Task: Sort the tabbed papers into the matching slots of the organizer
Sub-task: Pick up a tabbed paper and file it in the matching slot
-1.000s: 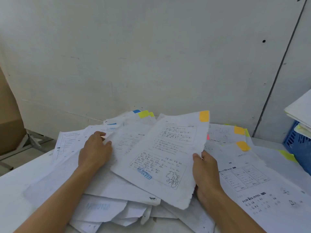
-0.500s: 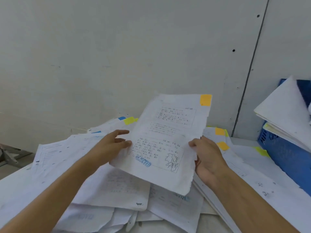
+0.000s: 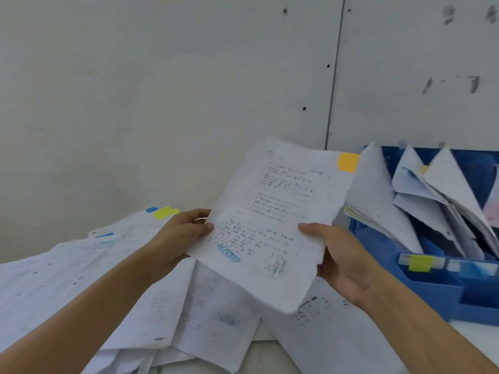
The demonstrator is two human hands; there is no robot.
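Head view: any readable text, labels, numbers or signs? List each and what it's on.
Nothing can be quoted.
Print on the held sheet: too blurred to read.
The blue stamp on it: blurred.
The orange tab: no writing visible.
The wall marks, upper right: dark smudged strokes, unreadable.
The label strip on the organizer: blurred.
Print on the pile sheets: too faint and blurred.

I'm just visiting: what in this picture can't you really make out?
Print on the held paper: head view, too blurred to read.
Organizer slot labels beyond the yellow label: blurred, cut off by the right edge.
Right hand fingers: hidden behind the paper.
Lower tabs in the pile: covered by upper sheets.
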